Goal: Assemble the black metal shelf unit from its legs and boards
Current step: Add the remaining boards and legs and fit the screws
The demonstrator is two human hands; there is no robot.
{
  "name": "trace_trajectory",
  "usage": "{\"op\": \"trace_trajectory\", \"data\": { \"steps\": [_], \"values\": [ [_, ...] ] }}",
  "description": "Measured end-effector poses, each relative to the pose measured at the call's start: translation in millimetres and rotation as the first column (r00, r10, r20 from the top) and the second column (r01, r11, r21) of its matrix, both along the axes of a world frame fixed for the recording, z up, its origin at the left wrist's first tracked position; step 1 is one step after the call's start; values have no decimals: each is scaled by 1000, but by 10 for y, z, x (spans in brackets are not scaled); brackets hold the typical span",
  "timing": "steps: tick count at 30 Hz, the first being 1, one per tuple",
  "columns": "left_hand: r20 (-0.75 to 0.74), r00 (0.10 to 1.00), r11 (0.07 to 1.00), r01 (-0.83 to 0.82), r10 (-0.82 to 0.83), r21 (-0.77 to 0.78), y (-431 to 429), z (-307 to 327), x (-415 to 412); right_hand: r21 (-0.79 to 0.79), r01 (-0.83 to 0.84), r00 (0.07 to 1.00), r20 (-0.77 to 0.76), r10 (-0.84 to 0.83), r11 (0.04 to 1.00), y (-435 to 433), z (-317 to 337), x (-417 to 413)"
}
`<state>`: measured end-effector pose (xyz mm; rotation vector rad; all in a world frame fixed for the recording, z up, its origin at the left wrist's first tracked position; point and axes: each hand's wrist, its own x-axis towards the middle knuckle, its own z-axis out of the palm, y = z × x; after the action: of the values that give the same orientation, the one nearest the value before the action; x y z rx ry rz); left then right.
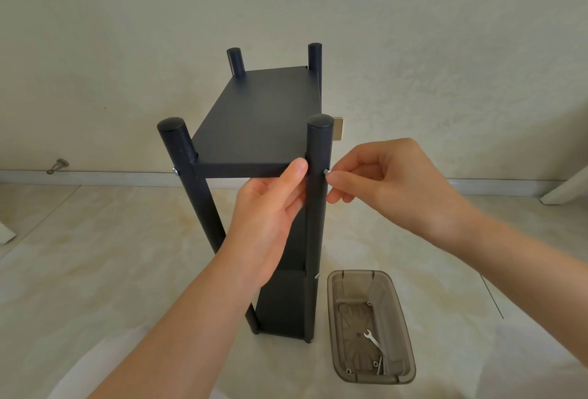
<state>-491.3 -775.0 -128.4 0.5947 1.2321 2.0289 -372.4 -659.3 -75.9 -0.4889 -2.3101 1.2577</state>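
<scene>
Fully upright black shelf unit (316,239), left grip (267,217) holding board (254,112), right grip (391,185) pinching screw (327,171)

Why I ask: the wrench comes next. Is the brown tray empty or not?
Not empty. A small silver wrench and small screws lie on the bottom of the tray.

Room in a home, plain cream wall (286,1), pale skirting board (95,176), glossy marbled floor tiles (127,255), metal doorstop (58,165) at the wall's foot.
</scene>
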Motion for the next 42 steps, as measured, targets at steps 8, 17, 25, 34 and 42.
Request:
{"op": "trace_trajectory", "data": {
  "steps": [8,17,25,34,42],
  "values": [
    [18,1000,1000,4,-4,0,8,5,10,-165,-32,999,15,35,986,82,-18,-11],
    [30,1000,1000,-7,6,10,1,12,15,-89,8,997,-77,-15,996,123,-36,-61],
    [51,998,1000,-23,23,4,6,37,24,-20,-30,999,-45,29,999,169,21,-43],
    [0,998,997,-63,63,-45,-22,78,54,-88,-108,994,15,110,990,225,-12,-77],
    [-906,400,728,-661,137,-182,-304,162,-22,-244,-252,963,37,269,936,261,1,-122]
  ]
}}
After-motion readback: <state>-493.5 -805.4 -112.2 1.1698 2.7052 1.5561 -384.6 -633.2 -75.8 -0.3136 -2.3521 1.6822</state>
